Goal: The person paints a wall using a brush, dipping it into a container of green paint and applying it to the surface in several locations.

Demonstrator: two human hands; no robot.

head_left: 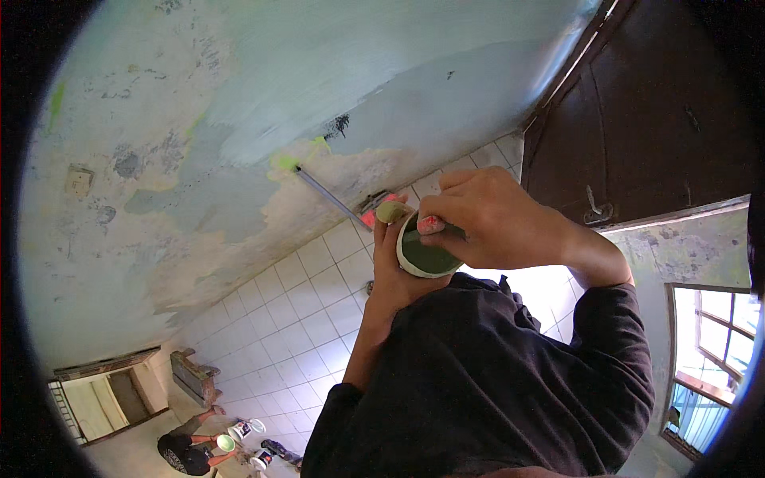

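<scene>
My left hand (388,267) is wrapped round a pale tub (405,259) of dark green paint (426,253), held in front of my chest. A rounded pale yellow-green piece (390,211) stands at its rim, beside my left fingers; I cannot tell what it is. Above the tub's opening, my right hand (486,211) is closed on a handle with a speckled red end (431,225). The rest of that handle is hidden by my fingers, so its kind does not show.
Ahead is a patchy blue-green wall (263,103). A grey pole (331,195) slants from it toward a red object (370,217) on the tiled floor (295,295). A dark door (637,119) is at right. Lower left, another person (187,452) is near white buckets (239,430) and a wooden bench (191,378).
</scene>
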